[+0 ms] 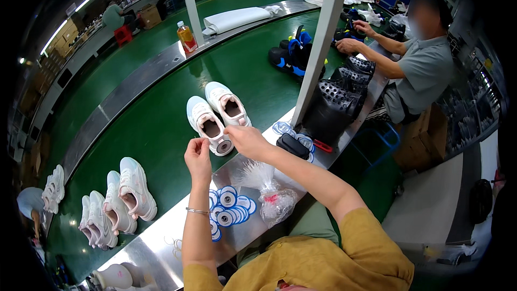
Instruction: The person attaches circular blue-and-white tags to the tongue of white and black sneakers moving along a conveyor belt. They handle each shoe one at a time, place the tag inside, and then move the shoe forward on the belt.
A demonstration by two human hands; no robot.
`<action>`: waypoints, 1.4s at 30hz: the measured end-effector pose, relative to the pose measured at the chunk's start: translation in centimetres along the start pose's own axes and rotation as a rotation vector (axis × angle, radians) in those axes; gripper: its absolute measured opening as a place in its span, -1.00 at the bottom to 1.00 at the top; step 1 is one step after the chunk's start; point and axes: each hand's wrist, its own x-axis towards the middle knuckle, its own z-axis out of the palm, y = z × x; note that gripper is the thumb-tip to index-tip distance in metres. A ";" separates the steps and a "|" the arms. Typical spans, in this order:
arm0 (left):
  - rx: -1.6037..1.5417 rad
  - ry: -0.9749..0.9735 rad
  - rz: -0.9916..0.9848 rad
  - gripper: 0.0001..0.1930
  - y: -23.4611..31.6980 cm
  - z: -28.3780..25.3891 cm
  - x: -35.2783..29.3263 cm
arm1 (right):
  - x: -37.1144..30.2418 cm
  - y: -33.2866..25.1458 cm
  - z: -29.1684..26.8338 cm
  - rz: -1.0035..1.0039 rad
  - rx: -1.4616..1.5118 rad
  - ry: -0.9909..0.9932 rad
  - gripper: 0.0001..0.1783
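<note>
A pair of white and pale pink sneakers stands on the green belt in front of me: a left sneaker (200, 111) and a right sneaker (219, 96), toes pointing away. A round tag (223, 147) with a dark centre rests against the left sneaker's heel. My right hand (249, 142) is pinched closed beside that heel, just above the tag. Closer to me and left of the heel, my left hand (198, 160) has thumb and finger pressed together. Whatever is in either pinch is too small to make out.
Round blue-and-white tags (227, 216) lie on the metal ledge (156, 248), beside a bundle of clear plastic strings (264, 178). A black case (292, 144) and a white post (318, 48) stand right. More sneakers (134, 188) sit left. A co-worker (425, 59) handles dark shoes.
</note>
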 end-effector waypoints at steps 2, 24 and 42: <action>0.040 -0.046 0.050 -0.92 0.7 0.6 -0.4 | 0.3 -0.9 -0.1 -0.090 0.064 0.068 -0.84; 0.010 0.014 0.058 -0.89 4.1 -9.3 -0.9 | -0.2 -5.3 6.9 0.091 0.159 0.146 -0.89; -0.076 0.055 0.166 -0.91 3.6 -15.1 -3.1 | -1.4 -8.8 15.4 0.338 0.300 -0.102 -0.74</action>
